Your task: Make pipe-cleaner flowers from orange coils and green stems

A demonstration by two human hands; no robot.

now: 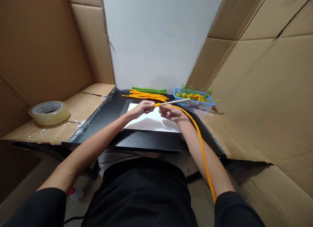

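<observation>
My left hand (143,108) is closed in a pinch on the near end of a thin wooden stick (174,102) that points right toward the basket. A few turns of an orange pipe cleaner (201,143) are coiled on the stick beside my left fingertips. My right hand (171,113) is closed on that pipe cleaner just below the stick, and its long tail runs back along my right forearm. Both hands hover over a white sheet (149,121) on the black table (144,140).
Loose orange pipe cleaners (146,95) and green pipe cleaners (149,90) lie at the table's back. A blue basket (193,101) of finished green and orange pieces sits at back right. A roll of clear tape (49,112) rests on the cardboard ledge at left. Cardboard walls enclose both sides.
</observation>
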